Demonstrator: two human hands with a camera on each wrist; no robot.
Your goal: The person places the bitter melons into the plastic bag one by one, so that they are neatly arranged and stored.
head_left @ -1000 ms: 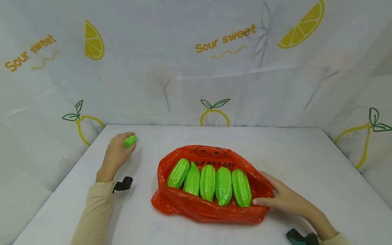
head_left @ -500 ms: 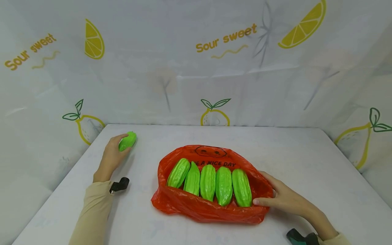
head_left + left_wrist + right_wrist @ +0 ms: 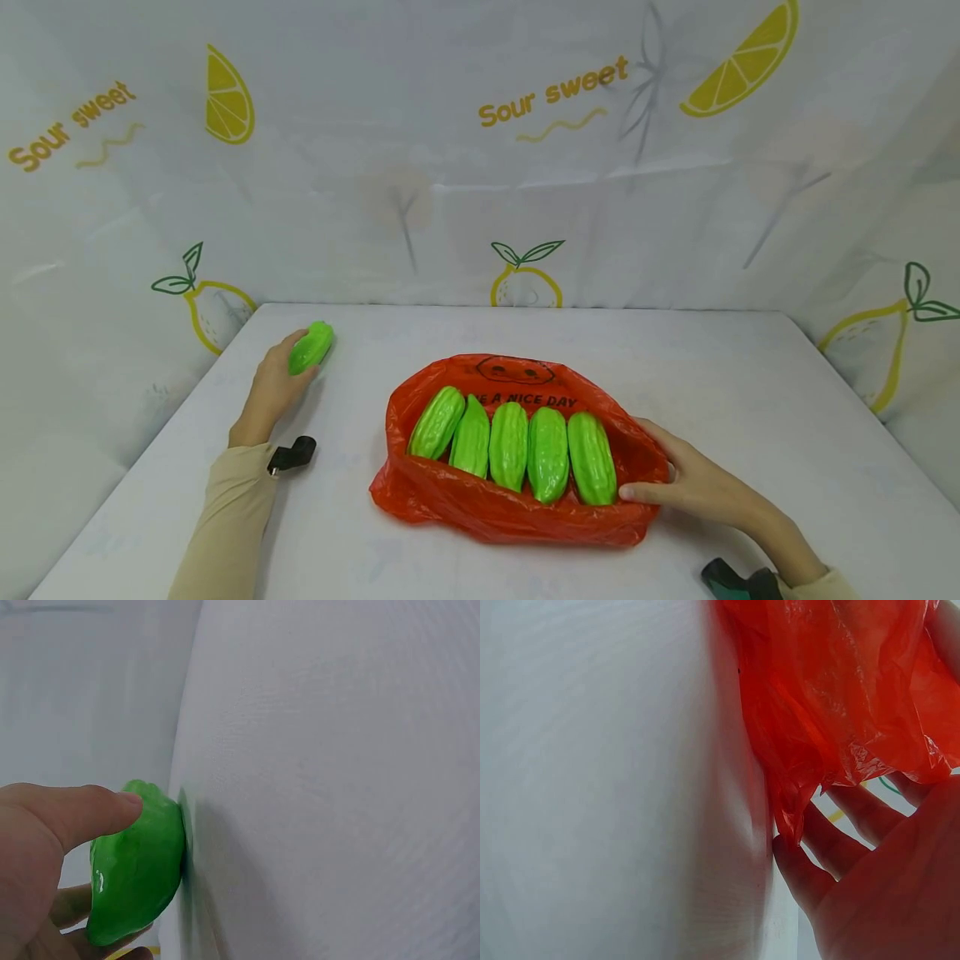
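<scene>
At the far left of the table, my left hand holds a bright green bitter melon between thumb and fingers. In the left wrist view the thumb lies along one side of this bitter melon, and fingers show behind it; it is at the white tabletop. A red plastic bag lies mid-table with its mouth spread. Several green bitter melons lie side by side in it. My right hand holds the bag's right end, thumb at the mouth, the other fingers partly hidden behind the plastic.
The white table is backed by a pale cloth printed with lemons and lettering. Black wrist devices sit on the left wrist and the right wrist.
My left hand has drawn slightly left and toward me, so more of the bitter melon shows. My right hand and the bag have stayed in place.
</scene>
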